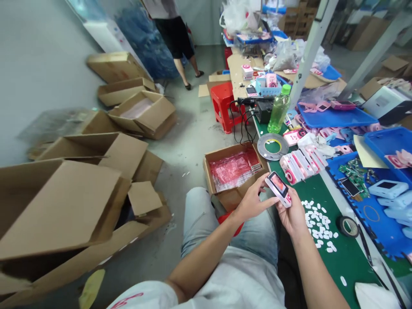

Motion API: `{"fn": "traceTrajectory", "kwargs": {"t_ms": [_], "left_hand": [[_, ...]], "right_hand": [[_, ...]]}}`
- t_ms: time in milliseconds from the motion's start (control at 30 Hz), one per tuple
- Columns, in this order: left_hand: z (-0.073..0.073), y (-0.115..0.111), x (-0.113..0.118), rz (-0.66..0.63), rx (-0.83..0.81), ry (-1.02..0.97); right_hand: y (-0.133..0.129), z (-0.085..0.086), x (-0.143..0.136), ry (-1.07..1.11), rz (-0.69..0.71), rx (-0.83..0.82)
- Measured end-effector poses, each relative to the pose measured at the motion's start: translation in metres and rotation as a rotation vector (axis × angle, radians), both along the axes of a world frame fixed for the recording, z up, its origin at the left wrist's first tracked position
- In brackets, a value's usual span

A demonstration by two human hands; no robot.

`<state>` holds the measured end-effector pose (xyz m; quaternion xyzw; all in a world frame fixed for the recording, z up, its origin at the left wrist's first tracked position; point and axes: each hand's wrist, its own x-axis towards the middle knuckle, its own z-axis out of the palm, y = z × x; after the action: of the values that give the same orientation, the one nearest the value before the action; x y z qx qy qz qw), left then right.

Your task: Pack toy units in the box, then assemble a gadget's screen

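Observation:
A small pink-and-white toy camera (278, 189) with its screen lit is held between both hands over the table's near edge. My left hand (255, 198) grips its left end, fingers at the upper corner and thumb toward the lower edge. My right hand (293, 213) is wrapped round the lower right end, by the pink buttons. Just beyond, a row of similar pink-and-white cameras (302, 165) stands on the green mat (346, 268). Many small white oval pieces (320, 225) lie scattered on the mat right of my right hand.
An open carton (233, 171) with red bubble wrap stands beyond my knees. On the table are a tape roll (273, 146), a green bottle (279, 109), black tape (347, 226) and blue trays (337, 116) of parts. Cardboard boxes (64, 201) fill the left; a person (174, 38) stands behind a red stool (225, 105).

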<state>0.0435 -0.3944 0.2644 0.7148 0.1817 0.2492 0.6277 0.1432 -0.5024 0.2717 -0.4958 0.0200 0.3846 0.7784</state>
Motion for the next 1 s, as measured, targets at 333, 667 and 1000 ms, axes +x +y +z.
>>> {"fn": "traceTrajectory", "kwargs": {"t_ms": [333, 667, 1000], "left_hand": [[-0.004, -0.008, 0.004, 0.070, -0.106, -0.056], [0.004, 0.001, -0.005, 0.320, -0.196, 0.000], [0.003, 0.001, 0.025, 0.414, -0.206, -0.040]], "right_hand": [[0.010, -0.013, 0.001, -0.089, 0.010, 0.060], [0.012, -0.027, -0.007, -0.439, 0.068, -0.014], [0.016, -0.030, -0.005, -0.575, 0.037, -0.060]]}}
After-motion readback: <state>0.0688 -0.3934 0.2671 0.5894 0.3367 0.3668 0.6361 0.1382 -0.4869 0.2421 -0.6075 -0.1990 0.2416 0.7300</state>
